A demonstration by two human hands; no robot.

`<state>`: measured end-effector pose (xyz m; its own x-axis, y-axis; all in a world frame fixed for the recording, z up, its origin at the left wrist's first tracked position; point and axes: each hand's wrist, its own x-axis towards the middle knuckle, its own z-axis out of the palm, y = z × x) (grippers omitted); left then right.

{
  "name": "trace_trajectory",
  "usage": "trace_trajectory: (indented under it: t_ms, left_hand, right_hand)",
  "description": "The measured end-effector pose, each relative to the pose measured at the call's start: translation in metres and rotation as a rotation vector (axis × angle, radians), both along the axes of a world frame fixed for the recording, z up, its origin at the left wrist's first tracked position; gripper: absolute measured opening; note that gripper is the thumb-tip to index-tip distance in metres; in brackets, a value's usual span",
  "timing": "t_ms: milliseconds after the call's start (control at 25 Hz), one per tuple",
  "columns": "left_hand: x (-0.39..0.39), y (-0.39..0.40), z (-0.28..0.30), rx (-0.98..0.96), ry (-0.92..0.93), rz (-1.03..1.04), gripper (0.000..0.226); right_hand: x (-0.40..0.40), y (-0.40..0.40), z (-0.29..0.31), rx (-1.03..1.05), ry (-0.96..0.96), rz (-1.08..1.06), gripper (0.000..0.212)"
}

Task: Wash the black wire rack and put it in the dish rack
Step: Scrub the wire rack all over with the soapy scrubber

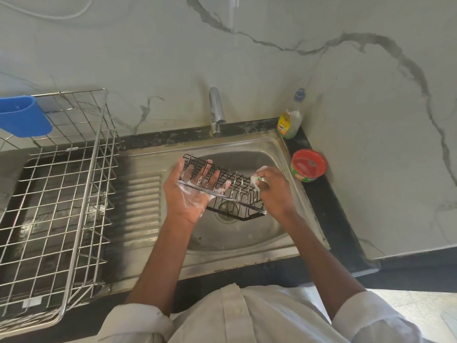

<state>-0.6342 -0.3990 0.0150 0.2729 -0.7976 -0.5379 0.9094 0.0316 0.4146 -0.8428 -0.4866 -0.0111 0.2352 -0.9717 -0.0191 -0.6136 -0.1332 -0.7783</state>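
while the black wire rack (223, 191) rests over the sink (247, 233) on the flat, unclosed soapy left hand (190, 191), the right hand (272, 188) pinches a scrubber (256, 180); suds could let it slip off

Even, soft daylight, fairly bright; brightest patch on the floor (408, 308) at lower right, nearly blown out. Dull glare on the sink (247, 147) rim and the tap (216, 112); soft shadows under the arms in the basin. Wide-angle bending at the edges, wall (371, 120) lines curve; slight overall softness, mild compression smear.
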Motion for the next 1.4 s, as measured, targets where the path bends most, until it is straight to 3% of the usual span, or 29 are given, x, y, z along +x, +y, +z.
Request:
trace_trajectory:
  t_ms: [80, 200, 360, 400, 560, 720, 920, 1080, 1160, 1240, 1400]
  left_hand:
    - [0.003, -0.001, 0.000, -0.010, -0.051, -0.012, 0.044]
    - [0.002, -0.003, 0.001, -0.023, -0.194, -0.020, 0.074]
    - [-0.023, -0.003, -0.001, 0.048, -0.506, -0.117, 0.038]
    - [-0.030, -0.002, -0.001, 0.064, -0.511, -0.140, 0.041]
    - [-0.038, 0.003, -0.011, 0.095, -0.369, -0.146, 0.061]
    - [-0.032, 0.004, -0.019, 0.034, -0.304, -0.117, 0.056]
    - [-0.028, 0.004, -0.017, -0.032, -0.273, -0.140, 0.068]
    - [-0.027, 0.002, -0.013, 0.046, -0.278, -0.176, 0.097]
    - [-0.031, 0.002, -0.014, 0.057, -0.242, -0.180, 0.108]
    - [-0.031, 0.002, -0.016, 0.060, -0.240, -0.185, 0.101]
    - [-0.037, 0.005, -0.013, 0.106, -0.297, -0.204, 0.071]
  right_hand:
    - [0.005, -0.004, -0.003, 0.173, -0.087, 0.021, 0.014]
    - [0.012, 0.006, -0.006, 0.341, -0.217, 0.029, 0.016]
    - [0.035, 0.025, 0.000, 0.436, -0.411, -0.029, 0.022]
    - [0.040, 0.027, 0.004, 0.436, -0.428, -0.048, 0.021]
    - [0.047, 0.031, 0.017, 0.271, -0.197, -0.006, 0.019]
    - [0.039, 0.038, 0.040, -0.214, 0.134, 0.016, 0.024]
    - [0.052, 0.052, 0.040, -0.430, 0.198, 0.176, 0.057]
    - [0.052, 0.055, 0.041, -0.362, 0.124, 0.128, 0.046]
    - [0.059, 0.072, 0.042, -0.410, 0.173, 0.254, 0.045]
    - [0.061, 0.085, 0.037, -0.440, 0.142, 0.362, 0.040]
    - [0.081, 0.059, 0.051, -0.194, -0.097, 0.170, 0.030]
